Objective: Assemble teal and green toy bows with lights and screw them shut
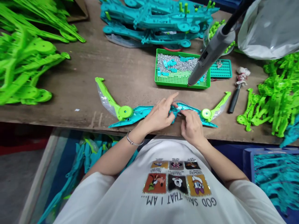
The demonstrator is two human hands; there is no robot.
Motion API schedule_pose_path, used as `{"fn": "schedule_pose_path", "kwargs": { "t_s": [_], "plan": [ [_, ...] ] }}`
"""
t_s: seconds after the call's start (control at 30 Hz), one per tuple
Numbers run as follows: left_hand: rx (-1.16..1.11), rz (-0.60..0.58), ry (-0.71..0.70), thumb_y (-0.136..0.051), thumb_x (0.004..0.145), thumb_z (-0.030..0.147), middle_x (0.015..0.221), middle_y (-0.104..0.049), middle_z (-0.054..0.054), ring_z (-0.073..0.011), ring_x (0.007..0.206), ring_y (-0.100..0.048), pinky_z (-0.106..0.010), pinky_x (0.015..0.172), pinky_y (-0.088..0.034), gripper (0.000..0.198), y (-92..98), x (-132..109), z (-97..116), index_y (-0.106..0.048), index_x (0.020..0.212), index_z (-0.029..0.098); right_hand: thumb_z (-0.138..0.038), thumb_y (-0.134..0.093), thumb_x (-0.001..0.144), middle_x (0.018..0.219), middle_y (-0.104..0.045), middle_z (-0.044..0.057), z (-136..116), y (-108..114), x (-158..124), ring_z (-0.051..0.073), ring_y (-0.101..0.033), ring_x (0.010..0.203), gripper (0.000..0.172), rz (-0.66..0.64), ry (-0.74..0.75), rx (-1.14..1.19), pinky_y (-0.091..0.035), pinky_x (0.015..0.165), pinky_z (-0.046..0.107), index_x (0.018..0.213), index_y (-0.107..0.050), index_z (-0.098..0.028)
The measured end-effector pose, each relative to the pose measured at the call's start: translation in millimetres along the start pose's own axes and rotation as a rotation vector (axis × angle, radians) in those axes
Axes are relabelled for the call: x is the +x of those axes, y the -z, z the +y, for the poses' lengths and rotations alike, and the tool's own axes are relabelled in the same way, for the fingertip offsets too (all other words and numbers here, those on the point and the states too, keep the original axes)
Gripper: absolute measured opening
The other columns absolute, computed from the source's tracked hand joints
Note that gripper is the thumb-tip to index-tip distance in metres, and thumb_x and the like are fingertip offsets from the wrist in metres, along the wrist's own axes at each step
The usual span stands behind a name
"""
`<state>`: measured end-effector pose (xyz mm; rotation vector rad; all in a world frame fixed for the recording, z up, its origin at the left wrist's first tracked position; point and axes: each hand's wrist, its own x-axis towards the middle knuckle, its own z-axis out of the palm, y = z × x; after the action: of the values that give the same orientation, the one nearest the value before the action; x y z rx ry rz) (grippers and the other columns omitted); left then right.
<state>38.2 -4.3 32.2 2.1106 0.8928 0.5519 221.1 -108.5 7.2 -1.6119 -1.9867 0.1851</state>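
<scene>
A teal toy bow point(142, 112) with lime-green arms at both ends lies across the table's front edge. My left hand point(158, 116) grips its middle, with the index finger stretched out and the thumb bent in on the teal body. On the other side of the middle, my right hand point(192, 126) has its fingertips pinched together at the bow's centre. What sits between those fingertips is hidden. A thin dark cord loops just above the centre. Clear film covers part of the left green arm point(106, 98) and the right green arm point(220, 105).
Beyond the hands stands a green basket point(182, 83) with screws and small teal pieces. A grey electric screwdriver point(205, 56) hangs over it. Green parts point(28, 68) are heaped left, more green parts point(275, 96) right, teal bodies point(158, 21) behind. A black-handled tool point(234, 99) lies right.
</scene>
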Motion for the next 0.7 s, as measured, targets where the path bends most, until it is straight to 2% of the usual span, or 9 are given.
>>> {"fn": "schedule_pose_path", "kwargs": {
  "t_s": [0.1, 0.2, 0.3, 0.4, 0.47, 0.53, 0.57, 0.63, 0.7],
  "plan": [
    [-0.151, -0.007, 0.086, -0.060, 0.085, 0.015, 0.111, -0.074, -0.008, -0.0201, 0.093, -0.070, -0.037, 0.087, -0.058, 0.077, -0.9, 5.4, -2.3, -0.033, 0.157, 0.014, -0.005, -0.049, 0.090, 0.121, -0.066, 0.017, 3.8, 0.3, 11.6, 0.032, -0.064, 0.115, 0.049, 0.026, 0.033, 0.017, -0.057, 0.096, 0.052, 0.137, -0.050, -0.018],
    [-0.358, 0.052, 0.210, -0.062, 0.092, 0.028, 0.090, -0.070, -0.002, -0.0157, 0.074, -0.069, -0.029, 0.067, -0.057, 0.066, -9.1, 12.1, -7.9, -0.038, 0.152, 0.015, -0.011, -0.055, 0.092, 0.114, -0.066, 0.014, 6.3, -5.0, 16.0, 0.030, -0.066, 0.109, 0.039, 0.070, 0.017, 0.084, -0.060, 0.091, 0.049, 0.130, -0.049, -0.022],
    [-0.511, 0.082, 0.308, -0.061, 0.094, 0.028, 0.085, -0.067, 0.000, -0.0137, 0.066, -0.069, -0.025, 0.060, -0.057, 0.055, -16.8, 16.0, -12.8, -0.045, 0.145, 0.017, -0.021, -0.065, 0.094, 0.111, -0.068, 0.011, 7.1, -14.2, 13.6, 0.027, -0.069, 0.100, 0.040, 0.151, -0.012, 0.162, -0.062, 0.085, 0.045, 0.130, -0.049, -0.025],
    [-0.437, 0.081, 0.308, -0.064, 0.092, 0.026, 0.093, -0.070, -0.002, -0.0129, 0.067, -0.070, -0.026, 0.062, -0.058, 0.048, -12.7, 15.5, -14.3, -0.053, 0.138, 0.018, -0.022, -0.067, 0.095, 0.113, -0.072, 0.010, 7.1, -19.2, 8.7, 0.025, -0.072, 0.097, 0.044, 0.172, -0.021, 0.191, -0.062, 0.087, 0.044, 0.136, -0.052, -0.027],
    [-0.254, 0.128, 0.221, -0.063, 0.094, 0.026, 0.104, -0.071, -0.006, -0.0157, 0.081, -0.071, -0.030, 0.074, -0.060, 0.038, -2.6, 15.7, -12.6, -0.061, 0.131, 0.017, -0.018, -0.063, 0.097, 0.109, -0.073, 0.009, 7.3, -18.5, 5.8, 0.024, -0.072, 0.098, 0.039, 0.146, 0.004, 0.177, -0.062, 0.089, 0.042, 0.134, -0.058, -0.027],
    [-0.066, 0.160, 0.058, -0.055, 0.097, 0.019, 0.118, -0.069, -0.009, -0.0205, 0.102, -0.069, -0.038, 0.092, -0.057, 0.032, 9.6, 19.7, -8.5, -0.067, 0.127, 0.018, -0.013, -0.060, 0.096, 0.104, -0.074, 0.009, 7.4, -15.9, 4.0, 0.024, -0.072, 0.097, 0.035, 0.123, 0.072, 0.138, -0.062, 0.086, 0.040, 0.129, -0.063, -0.026],
    [-0.007, 0.136, -0.043, -0.051, 0.097, 0.014, 0.124, -0.068, -0.009, -0.0221, 0.111, -0.065, -0.041, 0.099, -0.054, 0.035, 14.9, 23.9, -5.5, -0.068, 0.126, 0.019, -0.011, -0.060, 0.095, 0.103, -0.074, 0.009, 7.3, -14.2, 3.8, 0.023, -0.071, 0.094, 0.034, 0.120, 0.118, 0.115, -0.061, 0.084, 0.039, 0.126, -0.065, -0.024],
    [0.026, -0.022, -0.256, -0.045, 0.093, 0.004, 0.129, -0.066, -0.008, -0.0227, 0.121, -0.060, -0.043, 0.106, -0.048, 0.044, 21.5, 36.7, 1.1, -0.071, 0.123, 0.022, -0.008, -0.059, 0.093, 0.101, -0.074, 0.010, 6.9, -10.8, 5.0, 0.023, -0.070, 0.090, 0.033, 0.121, 0.198, 0.058, -0.060, 0.080, 0.038, 0.122, -0.067, -0.021],
    [0.015, -0.254, -0.427, -0.048, 0.089, 0.001, 0.129, -0.067, -0.006, -0.0224, 0.121, -0.058, -0.041, 0.106, -0.045, 0.045, 22.3, 53.5, 7.0, -0.074, 0.117, 0.025, -0.006, -0.059, 0.092, 0.098, -0.074, 0.010, 6.1, -7.7, 7.6, 0.023, -0.070, 0.085, 0.029, 0.128, 0.245, 0.003, -0.060, 0.077, 0.037, 0.116, -0.070, -0.019]
  ]
}}
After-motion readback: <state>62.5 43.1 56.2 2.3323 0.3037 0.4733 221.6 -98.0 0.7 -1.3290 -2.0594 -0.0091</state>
